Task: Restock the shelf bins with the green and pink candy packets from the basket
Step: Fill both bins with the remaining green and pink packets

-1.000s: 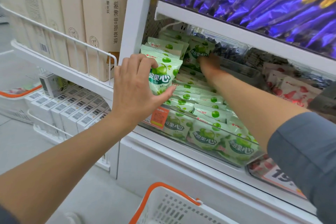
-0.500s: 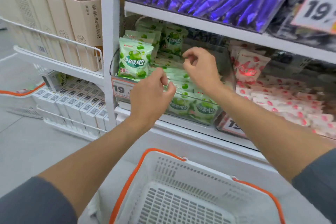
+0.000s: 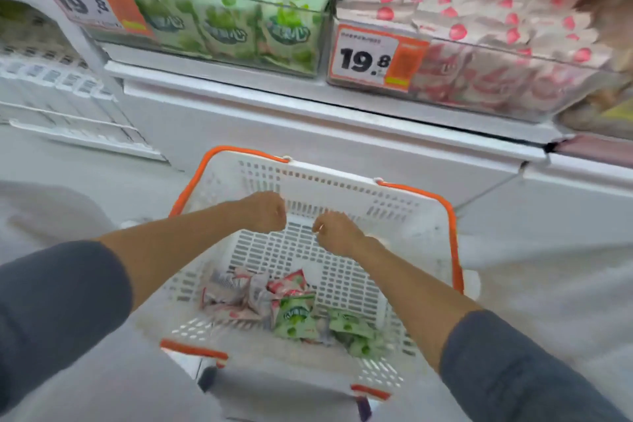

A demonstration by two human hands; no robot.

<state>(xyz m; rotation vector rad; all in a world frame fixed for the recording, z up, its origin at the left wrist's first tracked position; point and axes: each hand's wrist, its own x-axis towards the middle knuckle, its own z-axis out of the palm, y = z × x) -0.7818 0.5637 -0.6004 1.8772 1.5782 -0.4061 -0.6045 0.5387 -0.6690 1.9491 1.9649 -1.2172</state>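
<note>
Down over the white basket [image 3: 329,181], both hands are low now. A moment ago they were up at the green bin [image 3: 239,24] on the shelf. The left hand [image 3: 265,212] and the right hand [image 3: 337,233] are close together near the far wall of the basket. Both have their fingers curled in, and I see nothing in them, though the picture is a bit blurry. So the last green packet looks put away, and the hands have come back for more. More candy waits at the near end of the basket floor. A few pink packets [image 3: 287,283] lie in a crumpled heap on the left, and the green packets [image 3: 294,315] lie just beside them on the right. Far up on the shelf, the green bin sits on the left and looks quite full. The pink bin [image 3: 496,72] sits right next to it on the right, with a price tag [image 3: 368,60] on its front. I think the job is well along but not finished. Next, the hands need to reach toward the near end, pick up a packet, and take it to the bin of the same colour.
</note>
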